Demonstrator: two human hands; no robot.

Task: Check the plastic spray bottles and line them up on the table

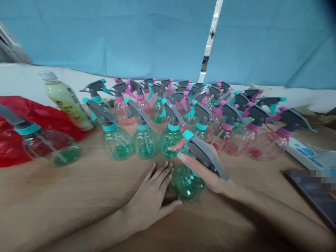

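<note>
A green see-through spray bottle (187, 183) with a grey trigger head and teal nozzle stands on the wooden table (78, 196) near me. My right hand (202, 168) is wrapped round its trigger head. My left hand (154, 194) rests against the bottle's left side, fingers stretched and thumb along its base. Behind it stand rows of the same bottles: green ones (145, 138) with teal collars to the left, pink ones (265, 140) with magenta collars to the right.
A green bottle (49, 147) stands apart at far left before a red plastic bag (15, 119). A capped drink bottle (67, 101) leans behind. A white box (307, 154) and a dark flat device (315, 196) lie right. Blue sheeting (131, 35) hangs behind.
</note>
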